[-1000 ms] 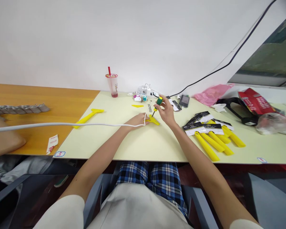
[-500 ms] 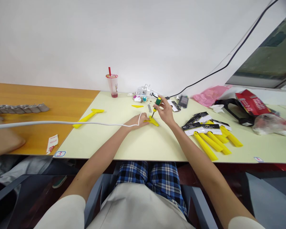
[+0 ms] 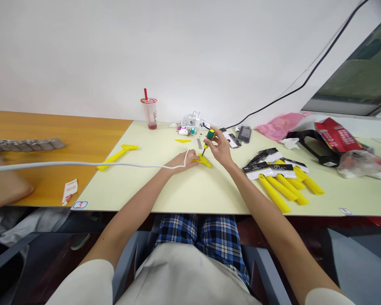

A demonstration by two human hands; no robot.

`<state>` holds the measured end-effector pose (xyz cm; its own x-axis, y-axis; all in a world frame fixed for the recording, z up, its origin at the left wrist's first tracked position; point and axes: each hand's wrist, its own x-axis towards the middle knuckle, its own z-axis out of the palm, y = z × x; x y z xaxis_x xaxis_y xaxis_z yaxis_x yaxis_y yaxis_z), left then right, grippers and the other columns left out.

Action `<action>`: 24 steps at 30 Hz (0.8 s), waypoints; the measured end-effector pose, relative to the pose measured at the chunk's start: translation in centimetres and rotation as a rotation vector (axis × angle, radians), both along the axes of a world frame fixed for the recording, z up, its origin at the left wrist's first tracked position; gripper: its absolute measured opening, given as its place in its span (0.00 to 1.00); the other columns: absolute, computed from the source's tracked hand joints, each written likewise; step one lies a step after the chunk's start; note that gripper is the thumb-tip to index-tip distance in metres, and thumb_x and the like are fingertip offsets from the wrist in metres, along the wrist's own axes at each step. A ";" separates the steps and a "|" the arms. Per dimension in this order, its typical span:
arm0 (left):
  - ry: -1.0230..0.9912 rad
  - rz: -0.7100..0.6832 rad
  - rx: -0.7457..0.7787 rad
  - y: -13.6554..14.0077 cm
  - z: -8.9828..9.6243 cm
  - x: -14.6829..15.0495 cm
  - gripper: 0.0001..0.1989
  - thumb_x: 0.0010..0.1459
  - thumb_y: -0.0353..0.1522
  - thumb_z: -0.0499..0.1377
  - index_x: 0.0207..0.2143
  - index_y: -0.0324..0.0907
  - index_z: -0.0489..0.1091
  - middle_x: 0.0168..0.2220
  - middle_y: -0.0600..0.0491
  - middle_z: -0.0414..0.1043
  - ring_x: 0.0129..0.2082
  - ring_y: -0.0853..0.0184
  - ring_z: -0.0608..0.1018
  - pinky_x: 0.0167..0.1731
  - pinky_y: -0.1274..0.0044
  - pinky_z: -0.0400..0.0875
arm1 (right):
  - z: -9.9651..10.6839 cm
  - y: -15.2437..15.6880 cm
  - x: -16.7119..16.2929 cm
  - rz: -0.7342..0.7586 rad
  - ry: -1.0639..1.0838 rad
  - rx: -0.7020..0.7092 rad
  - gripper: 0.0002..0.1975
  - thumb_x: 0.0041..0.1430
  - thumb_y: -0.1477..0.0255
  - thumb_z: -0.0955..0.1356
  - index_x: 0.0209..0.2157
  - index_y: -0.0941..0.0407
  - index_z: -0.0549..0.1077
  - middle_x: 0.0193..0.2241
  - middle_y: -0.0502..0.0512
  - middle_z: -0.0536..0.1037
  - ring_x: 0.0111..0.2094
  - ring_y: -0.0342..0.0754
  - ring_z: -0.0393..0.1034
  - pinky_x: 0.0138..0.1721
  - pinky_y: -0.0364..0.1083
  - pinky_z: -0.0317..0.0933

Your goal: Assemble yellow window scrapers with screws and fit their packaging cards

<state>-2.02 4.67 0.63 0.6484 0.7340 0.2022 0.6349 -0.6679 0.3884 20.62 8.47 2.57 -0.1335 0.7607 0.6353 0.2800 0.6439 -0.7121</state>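
The left hand grips a yellow plastic tool with a wide, flared head over the middle of the pale cream tabletop, its handle mostly hidden by the fingers. The right hand pinches a green-and-yellow screwdriver, tilted, its shaft pointing down to that head. Just beyond lie a thin grey flat strip and a flat yellow piece. A similar yellow tool lies to the left; yellow handles with black-and-white cards are heaped at right.
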 end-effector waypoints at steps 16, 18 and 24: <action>0.035 0.095 0.084 0.7 0.3 -0.3 0.20 0.76 0.41 0.54 0.60 0.45 0.79 0.56 0.45 0.77 0.48 0.55 0.82 0.51 0.68 0.76 | 2.0 2.1 0.6 -0.070 -0.096 0.034 0.41 0.67 0.41 0.72 0.72 0.48 0.70 0.53 0.63 0.81 0.42 0.59 0.84 0.49 0.60 0.81; 0.049 0.103 0.109 0.5 0.5 -0.3 0.21 0.78 0.41 0.51 0.60 0.44 0.79 0.55 0.45 0.77 0.48 0.55 0.82 0.50 0.68 0.76 | 2.2 2.6 0.6 -0.062 -0.139 0.011 0.40 0.67 0.42 0.72 0.71 0.49 0.71 0.52 0.63 0.81 0.42 0.58 0.84 0.50 0.59 0.80; 0.088 0.115 0.152 0.6 0.7 -0.2 0.21 0.79 0.39 0.50 0.56 0.44 0.81 0.50 0.44 0.78 0.47 0.55 0.82 0.48 0.68 0.75 | 2.0 3.7 0.5 -0.049 -0.112 -0.089 0.42 0.59 0.40 0.76 0.67 0.49 0.74 0.49 0.60 0.81 0.40 0.59 0.84 0.45 0.59 0.82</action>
<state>-2.22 5.30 1.34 0.5818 0.7697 0.2629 0.7376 -0.6355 0.2282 21.07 12.20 4.53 -0.1614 0.8207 0.5481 0.3907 0.5632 -0.7281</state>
